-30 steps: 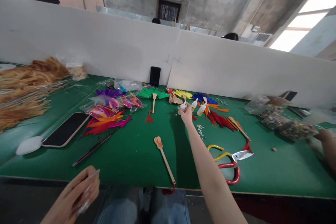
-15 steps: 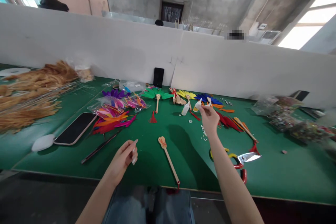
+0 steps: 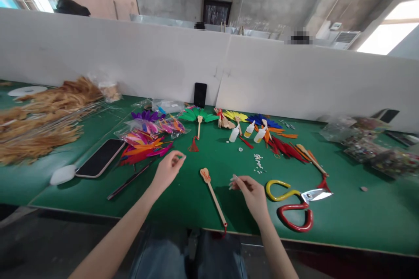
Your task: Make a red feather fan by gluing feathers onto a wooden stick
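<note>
A wooden handle [image 3: 215, 200] with a rounded head and red marks lies on the green table between my hands, its red cord at the front edge. My left hand [image 3: 170, 166] hovers to its upper left, fingers curled and thumb near the fingertips; whether anything is held is too small to tell. My right hand [image 3: 248, 187] is just right of the handle, fingertips bent together, with nothing identifiable between them. Small white beads [image 3: 258, 162] lie scattered beyond it. Farther back stand several small bottles, one a white glue bottle [image 3: 234, 134].
Yellow-and-red scissors [image 3: 299, 200] lie right of my right hand. On the left are a phone [image 3: 100, 158], a dark pen-like tool [image 3: 129, 182] and bright feathers [image 3: 144, 150]. A green feather fan [image 3: 199, 116] lies at the back. Bagged beads [image 3: 366, 139] sit far right.
My right hand has left the bottles and come back toward me beside the wooden handle. My left hand has moved forward and right. The scissors are now fully visible.
</note>
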A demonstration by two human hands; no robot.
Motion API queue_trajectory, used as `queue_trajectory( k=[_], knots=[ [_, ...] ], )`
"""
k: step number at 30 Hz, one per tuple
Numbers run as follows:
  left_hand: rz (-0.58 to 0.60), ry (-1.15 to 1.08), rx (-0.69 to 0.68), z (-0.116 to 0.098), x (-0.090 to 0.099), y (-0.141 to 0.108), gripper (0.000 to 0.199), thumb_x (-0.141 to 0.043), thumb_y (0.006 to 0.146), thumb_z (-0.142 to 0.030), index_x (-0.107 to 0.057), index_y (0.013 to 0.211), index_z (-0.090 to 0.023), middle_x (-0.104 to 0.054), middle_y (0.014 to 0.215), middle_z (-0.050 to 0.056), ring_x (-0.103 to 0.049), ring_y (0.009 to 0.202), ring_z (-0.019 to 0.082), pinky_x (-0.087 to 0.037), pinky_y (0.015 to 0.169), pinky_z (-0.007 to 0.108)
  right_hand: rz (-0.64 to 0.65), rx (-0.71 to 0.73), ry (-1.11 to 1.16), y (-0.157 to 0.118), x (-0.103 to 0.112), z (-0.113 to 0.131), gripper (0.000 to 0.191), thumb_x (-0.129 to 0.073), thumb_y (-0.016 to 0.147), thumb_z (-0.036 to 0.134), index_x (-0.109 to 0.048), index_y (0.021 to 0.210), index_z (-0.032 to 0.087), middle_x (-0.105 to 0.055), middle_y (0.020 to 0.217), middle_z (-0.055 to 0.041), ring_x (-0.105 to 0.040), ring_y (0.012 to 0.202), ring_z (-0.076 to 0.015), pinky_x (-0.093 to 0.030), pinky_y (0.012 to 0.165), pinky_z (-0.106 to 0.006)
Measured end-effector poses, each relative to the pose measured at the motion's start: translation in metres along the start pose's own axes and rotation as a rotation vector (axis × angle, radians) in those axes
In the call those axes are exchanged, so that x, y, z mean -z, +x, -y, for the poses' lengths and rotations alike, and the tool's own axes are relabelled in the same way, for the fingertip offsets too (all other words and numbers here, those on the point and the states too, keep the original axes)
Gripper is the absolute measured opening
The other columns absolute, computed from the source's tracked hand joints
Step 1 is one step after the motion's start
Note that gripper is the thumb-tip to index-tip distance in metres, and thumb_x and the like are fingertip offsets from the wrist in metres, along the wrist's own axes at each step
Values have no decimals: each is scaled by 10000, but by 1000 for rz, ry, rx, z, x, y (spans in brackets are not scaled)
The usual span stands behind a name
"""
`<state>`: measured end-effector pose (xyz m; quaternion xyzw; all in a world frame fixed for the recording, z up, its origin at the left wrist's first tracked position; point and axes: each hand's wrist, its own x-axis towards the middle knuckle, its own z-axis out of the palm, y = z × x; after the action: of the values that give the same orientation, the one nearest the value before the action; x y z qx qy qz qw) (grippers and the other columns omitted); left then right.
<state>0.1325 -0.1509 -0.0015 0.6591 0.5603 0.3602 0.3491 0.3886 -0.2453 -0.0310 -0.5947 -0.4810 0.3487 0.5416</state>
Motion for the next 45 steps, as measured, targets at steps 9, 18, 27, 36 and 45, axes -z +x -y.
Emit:
queue_trajectory(
  k=[9, 18, 27, 36, 45],
  knots=[
    [89, 693, 5, -12, -48, 101, 313, -426, 884, -318, -485, 1090, -90, -522, 1102, 195, -617, 889, 265, -453, 675, 304, -57, 144, -158, -6, -10, -8, 262, -561, 792, 447, -581, 876, 199, -668, 758, -46, -636, 581, -176, -526, 567, -301],
    [188, 863, -19, -12, -42, 127, 231, -497, 795, -165, -515, 1012, -88, -603, 984, 174, -606, 938, 284, -464, 756, 342, -36, 133, -163, -9, -7, -3, 285, -487, 856, 387, -486, 1091, 226, -645, 774, -22, -625, 557, -162, -510, 573, -291],
    [161, 771, -217, -23, -32, 126, 410, -375, 848, -94, -403, 1252, -158, -518, 1180, 148, -588, 970, 253, -446, 809, 357, -103, 123, -140, -9, -4, -8, 388, -475, 866, 386, -391, 1205, 218, -635, 816, -27, -623, 542, -150, -506, 565, -282],
    [23, 519, -346, -5, 2, 86, 295, -410, 848, -127, -505, 1124, -170, -524, 1126, 78, -578, 892, 134, -427, 883, 274, -90, 95, -159, -12, -3, -5, 379, -490, 862, 378, -394, 1192, 220, -627, 824, -28, -622, 557, -150, -503, 592, -284],
    [-38, 493, -183, 21, 111, 58, 235, -458, 828, -363, -555, 914, -168, -621, 829, 44, -595, 717, 171, -446, 654, 273, 43, 65, -255, -12, -3, -15, 242, -485, 857, 409, -569, 864, 182, -650, 718, -34, -610, 591, -151, -476, 619, -257]
  ],
)
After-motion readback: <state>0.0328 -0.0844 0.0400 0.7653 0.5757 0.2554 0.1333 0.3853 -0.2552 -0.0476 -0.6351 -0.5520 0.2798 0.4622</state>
